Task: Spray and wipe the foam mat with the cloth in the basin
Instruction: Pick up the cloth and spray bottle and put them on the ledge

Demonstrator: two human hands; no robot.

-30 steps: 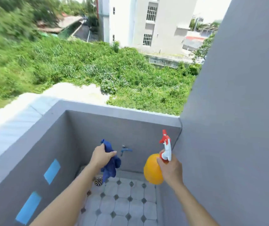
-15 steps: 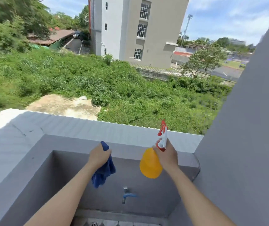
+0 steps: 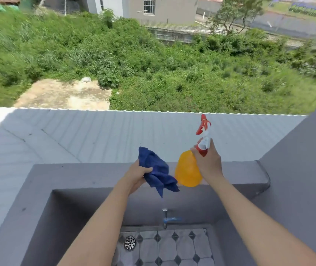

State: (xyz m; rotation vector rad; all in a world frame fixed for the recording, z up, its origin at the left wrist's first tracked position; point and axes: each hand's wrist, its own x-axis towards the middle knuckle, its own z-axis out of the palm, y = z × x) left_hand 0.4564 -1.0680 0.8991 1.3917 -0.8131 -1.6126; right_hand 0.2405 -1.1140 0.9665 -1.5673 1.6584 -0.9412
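Left hand gripping blue cloth. Right hand clamped round orange spray bottle neck, above grey basin.

Below our hands we see a blue tap and a round metal drain on patterned tiles; beyond them, a corrugated roof, dense green scrub and a grey building.

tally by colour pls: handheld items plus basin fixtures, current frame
Blue: 2 - cloth in the left hand, tap handle
Orange: 1 - spray bottle in the right hand, with red and white trigger head
Silver: 1 - drain in the basin floor
Total: 4
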